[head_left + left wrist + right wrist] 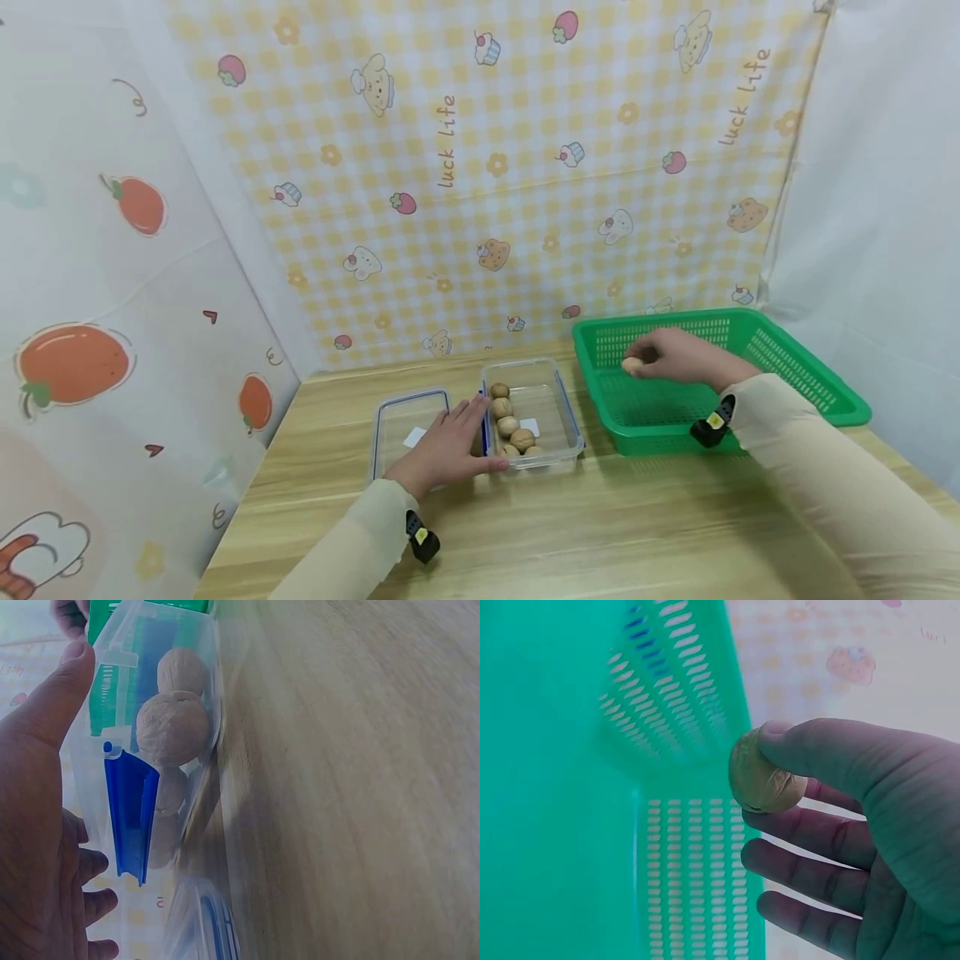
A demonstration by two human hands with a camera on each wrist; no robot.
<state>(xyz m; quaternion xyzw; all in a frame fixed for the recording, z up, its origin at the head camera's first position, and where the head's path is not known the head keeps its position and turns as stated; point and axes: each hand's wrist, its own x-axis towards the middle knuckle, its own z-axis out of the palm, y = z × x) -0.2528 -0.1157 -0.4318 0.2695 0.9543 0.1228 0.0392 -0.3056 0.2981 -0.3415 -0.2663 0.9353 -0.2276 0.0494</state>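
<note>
Between thumb and fingers my right hand (678, 358) pinches a walnut (763, 776), held over the green basket (795, 408). In the right wrist view the other fingers lie apart from it. My left hand (450, 447) rests at the left side of a clear plastic box (551, 454), fingers spread and thumb near its front rim. Several walnuts (522, 439) lie in the box, lined along its left side and front. The left wrist view shows a blue side latch (131, 817) hanging from the box.
A clear lid (390, 417) with a blue seal lies left of the box, partly under my left hand. Behind the wooden table (570, 533) hangs a checked cloth (525, 208). A white cloth (885, 250) hangs on the right.
</note>
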